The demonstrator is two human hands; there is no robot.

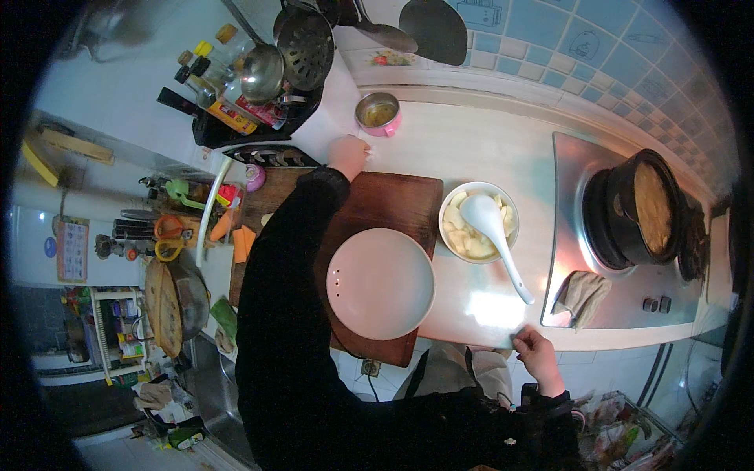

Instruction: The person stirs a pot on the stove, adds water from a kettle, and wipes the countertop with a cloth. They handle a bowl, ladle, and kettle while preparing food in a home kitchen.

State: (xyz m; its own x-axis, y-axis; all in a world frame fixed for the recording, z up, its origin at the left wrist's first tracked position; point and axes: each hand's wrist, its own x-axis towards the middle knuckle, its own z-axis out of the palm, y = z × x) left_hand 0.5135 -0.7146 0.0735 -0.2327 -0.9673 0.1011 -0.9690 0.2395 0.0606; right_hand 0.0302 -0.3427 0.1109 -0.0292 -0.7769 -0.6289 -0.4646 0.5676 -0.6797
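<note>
My left hand point(349, 157) reaches across the cutting board to its far edge, fingers pinched together. Something small and white shows at the fingertips, too small to name. Just beyond stands a pink cup point(378, 115) with yellowish contents. On the brown wooden cutting board point(393, 192) lies a large white plate point(381, 282) with a few dark spots by its left rim. To its right, a white bowl point(510, 228) holds pale cut chunks point(463, 242) and a white spoon point(488, 220). My right hand point(539, 357) is at the counter's front edge, fingers curled, nothing visible in them.
On the stove point(565, 188) at right stand a dark pot point(628, 208) and a folded cloth point(583, 297). Bottles point(216, 86) and hanging ladles point(263, 72) crowd the back left. Orange pieces point(243, 243) lie left of my arm, near the sink point(208, 392).
</note>
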